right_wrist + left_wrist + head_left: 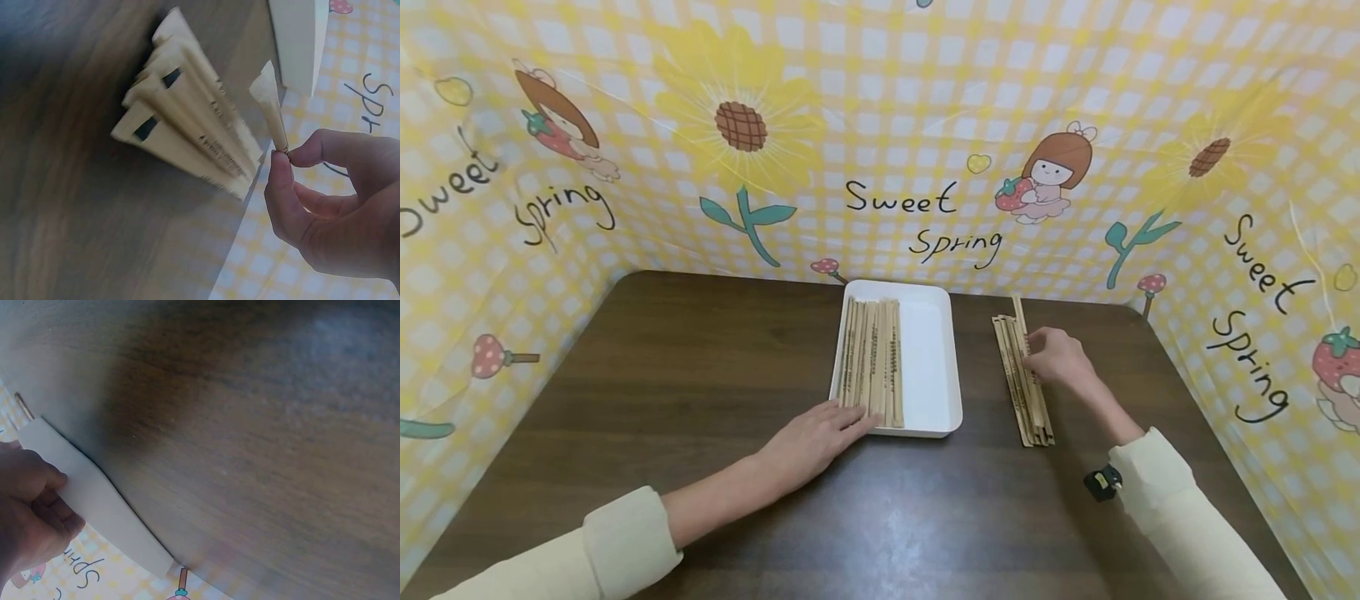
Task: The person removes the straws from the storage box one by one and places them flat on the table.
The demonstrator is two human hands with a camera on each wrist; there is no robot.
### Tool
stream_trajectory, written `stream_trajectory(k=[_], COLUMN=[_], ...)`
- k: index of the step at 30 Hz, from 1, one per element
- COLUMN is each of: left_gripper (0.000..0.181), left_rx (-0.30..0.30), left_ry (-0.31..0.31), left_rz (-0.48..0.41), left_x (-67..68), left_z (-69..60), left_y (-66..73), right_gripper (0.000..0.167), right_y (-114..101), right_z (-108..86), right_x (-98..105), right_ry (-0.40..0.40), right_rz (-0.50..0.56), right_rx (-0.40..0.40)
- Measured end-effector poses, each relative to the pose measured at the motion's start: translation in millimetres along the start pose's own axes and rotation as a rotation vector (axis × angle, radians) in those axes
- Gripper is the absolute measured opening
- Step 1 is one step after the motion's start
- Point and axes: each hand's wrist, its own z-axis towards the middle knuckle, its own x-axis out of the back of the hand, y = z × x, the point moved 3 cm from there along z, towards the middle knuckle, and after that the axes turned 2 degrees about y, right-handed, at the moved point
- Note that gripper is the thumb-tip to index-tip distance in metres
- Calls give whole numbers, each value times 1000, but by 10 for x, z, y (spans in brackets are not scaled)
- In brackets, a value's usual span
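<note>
One slim, stick-shaped packet in tan paper (1019, 315) is pinched between thumb and index fingertip of the right hand (1060, 357), above the right-hand pile; whether its near end is clear of the pile can't be told. Just beside and under it, a loose pile of matching tan paper packets (1019, 383) is fanned out on the dark brown wood-grain table (715, 333), well apart from the tray.

Shallow white rectangular tray (931, 358) is gripped by the left hand (812, 440) at the near-left corner: fingers hooked over the rim, others curled against the outer wall. A side-by-side row of tan packets (872, 358) is laid lengthwise along the tray's left side.

Progress, judged: transfer to tray looks more than half done. Row placed, one packet in grip, small pile left to be moved.

Writing: dark print is carried on the packets, plus dark rectangles at the ends; too small and blurred to be read, no brand made out. "Sweet Spring" is printed repeatedly on the yellow-and-white checked cloth (880, 125) behind.
</note>
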Motion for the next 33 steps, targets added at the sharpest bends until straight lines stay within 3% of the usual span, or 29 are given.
stream_trajectory(k=[9,33], left_gripper=[59,56], left_rx=[2,-3], left_ry=[-11,22], left_rz=[0,-7], left_x=[-3,9], left_z=[4,4], left_y=[-2,10], right_gripper=[53,53], right_y=[141,376], right_z=[-26,-2], right_x=[-4,-112], right_ry=[-27,-28], right_rz=[-29,26], right_rx=[-19,-37])
